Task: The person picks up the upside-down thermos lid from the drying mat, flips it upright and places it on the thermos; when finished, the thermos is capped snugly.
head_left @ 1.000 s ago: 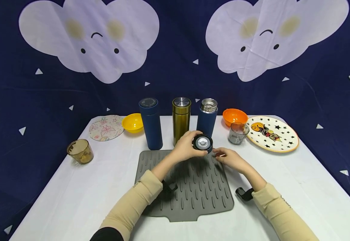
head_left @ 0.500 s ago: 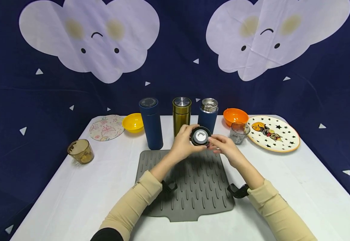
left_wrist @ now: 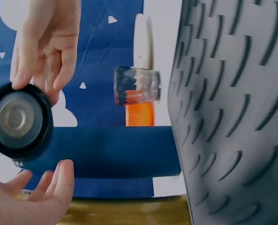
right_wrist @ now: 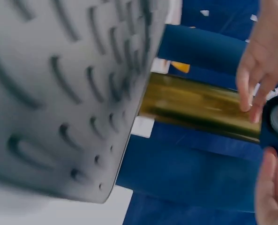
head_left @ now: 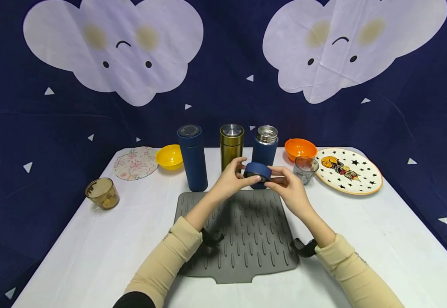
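A blue bottle lid (head_left: 257,170) is held above the grey mat, with its blue outer side up in the head view. Its dark underside with a metal centre shows in both wrist views. My right hand (head_left: 290,190) pinches the lid at its right edge. At the lid's left, my left hand (head_left: 231,179) has its fingers spread; the left wrist view shows a gap between those fingertips and the lid (left_wrist: 20,119). Behind the hands stands a lidless blue bottle (head_left: 265,149) with a bare metal neck. The gold bottle (head_left: 231,147) beside it is capped.
The ridged grey mat (head_left: 242,244) lies below my hands. A capped blue bottle (head_left: 193,160), yellow bowl (head_left: 169,157), patterned round mat (head_left: 136,164) and amber glass (head_left: 103,193) stand left. Rightward are an orange bowl (head_left: 299,149), clear glass (head_left: 305,170) and star-patterned plate (head_left: 356,175).
My right hand has come in from the right and taken hold of the lid. The lid has turned over, from underside facing the head camera to blue side up. My left fingers have loosened.
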Action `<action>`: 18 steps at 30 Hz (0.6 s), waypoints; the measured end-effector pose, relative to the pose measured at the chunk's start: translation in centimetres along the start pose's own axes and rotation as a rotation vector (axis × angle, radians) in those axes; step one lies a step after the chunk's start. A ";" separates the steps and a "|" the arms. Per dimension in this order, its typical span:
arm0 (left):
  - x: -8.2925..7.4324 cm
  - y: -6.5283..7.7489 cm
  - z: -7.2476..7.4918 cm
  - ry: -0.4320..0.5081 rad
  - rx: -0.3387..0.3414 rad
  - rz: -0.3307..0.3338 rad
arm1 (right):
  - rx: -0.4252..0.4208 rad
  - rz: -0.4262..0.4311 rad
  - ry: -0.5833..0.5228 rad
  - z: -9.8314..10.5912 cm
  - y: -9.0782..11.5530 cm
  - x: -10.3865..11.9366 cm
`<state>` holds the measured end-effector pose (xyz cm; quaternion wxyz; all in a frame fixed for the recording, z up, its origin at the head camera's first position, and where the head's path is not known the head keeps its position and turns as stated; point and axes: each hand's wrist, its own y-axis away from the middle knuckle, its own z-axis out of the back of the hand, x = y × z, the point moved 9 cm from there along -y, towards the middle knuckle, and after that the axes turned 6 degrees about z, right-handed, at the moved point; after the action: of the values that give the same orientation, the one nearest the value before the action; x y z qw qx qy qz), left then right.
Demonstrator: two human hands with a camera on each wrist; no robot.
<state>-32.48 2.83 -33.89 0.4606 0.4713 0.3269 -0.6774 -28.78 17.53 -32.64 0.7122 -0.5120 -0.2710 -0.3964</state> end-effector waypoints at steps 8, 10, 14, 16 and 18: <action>-0.8 0.2 0.0 0.050 0.099 0.012 | -0.170 0.603 0.529 -0.1 1.8 5.4; -1.1 0.3 -0.1 0.043 0.088 -0.019 | -0.198 0.673 0.583 -0.2 2.2 5.9; -1.9 0.4 -0.2 -0.007 0.032 -0.064 | -0.239 0.738 0.627 -0.3 2.7 6.3; -2.3 0.3 -0.1 -0.040 -0.002 -0.069 | -0.245 0.728 0.623 -0.2 2.6 6.3; -2.9 0.0 0.0 -0.069 -0.034 -0.076 | -0.229 0.665 0.569 0.1 2.0 5.8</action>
<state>-32.08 3.71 -31.20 0.4535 0.4270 0.3399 -0.7046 -23.99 16.23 -29.01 0.7857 -0.5176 0.1602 -0.2987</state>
